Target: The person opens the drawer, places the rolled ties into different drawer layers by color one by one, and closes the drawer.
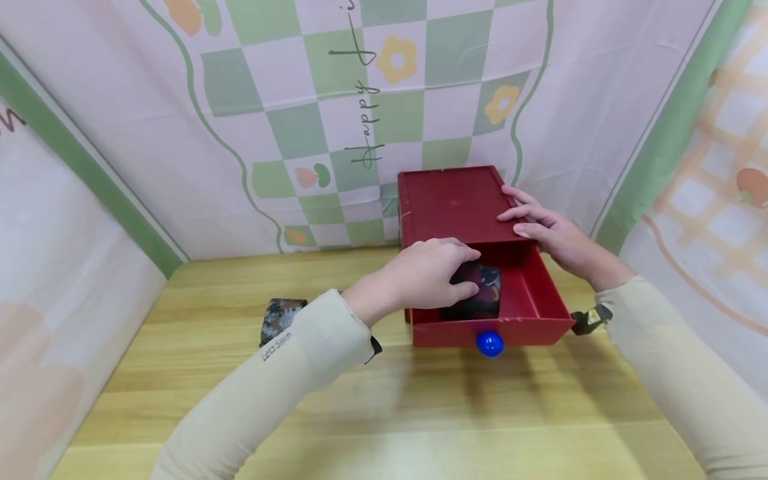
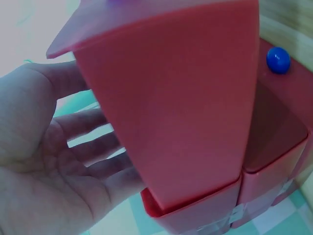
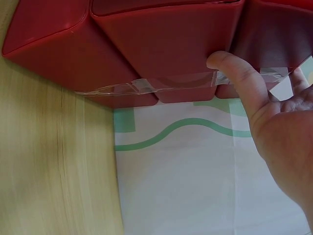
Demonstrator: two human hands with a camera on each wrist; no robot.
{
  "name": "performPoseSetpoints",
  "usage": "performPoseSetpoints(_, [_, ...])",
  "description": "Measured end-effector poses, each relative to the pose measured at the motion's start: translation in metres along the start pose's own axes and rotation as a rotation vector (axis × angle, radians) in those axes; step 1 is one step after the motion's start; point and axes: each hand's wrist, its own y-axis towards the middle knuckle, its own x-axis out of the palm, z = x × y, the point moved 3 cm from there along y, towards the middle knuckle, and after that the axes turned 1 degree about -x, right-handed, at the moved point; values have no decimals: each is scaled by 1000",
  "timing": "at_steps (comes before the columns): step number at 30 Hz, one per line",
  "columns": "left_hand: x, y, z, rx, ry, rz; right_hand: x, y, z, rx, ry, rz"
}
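A red cabinet (image 1: 453, 203) has its upper drawer (image 1: 543, 287) pulled out, with a blue knob (image 1: 490, 343) on its front. Inside, toward the drawer's left, lies a dark patterned item (image 1: 487, 297). My left hand (image 1: 429, 272) reaches over the left wall and grips this item, thumb on its near part and index finger at its far side. In the left wrist view the drawer wall (image 2: 171, 103) hides the fingertips. With straight, spread fingers my right hand (image 1: 555, 240) rests on the right edge of the cabinet top. One digit presses the red side (image 3: 166, 49) in the right wrist view.
A camouflage-patterned item (image 1: 281, 317) lies on the wooden table (image 1: 360, 413) at the left, partly behind my left sleeve. A lower drawer's blue knob (image 2: 278, 60) shows beneath. Clear tape (image 3: 181, 81) runs across the stacked units. A printed cloth (image 1: 360, 120) hangs behind the cabinet.
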Motion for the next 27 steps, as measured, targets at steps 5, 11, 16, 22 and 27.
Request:
performPoseSetpoints(5, [-3, -5, 2, 90, 47, 43, -1, 0, 0, 2, -11, 7])
performPoseSetpoints(11, [-1, -10, 4, 159, 102, 20, 0, 1, 0, 0, 3, 4])
performPoseSetpoints(16, [1, -10, 4, 89, 116, 5, 0, 1, 1, -5, 6, 1])
performPoseSetpoints(22, [7, -5, 4, 45, 151, -40, 0, 2, 0, -12, 16, 0])
performPoseSetpoints(27, [13, -1, 4, 19, 191, -123, 0, 1, 1, -17, 24, -2])
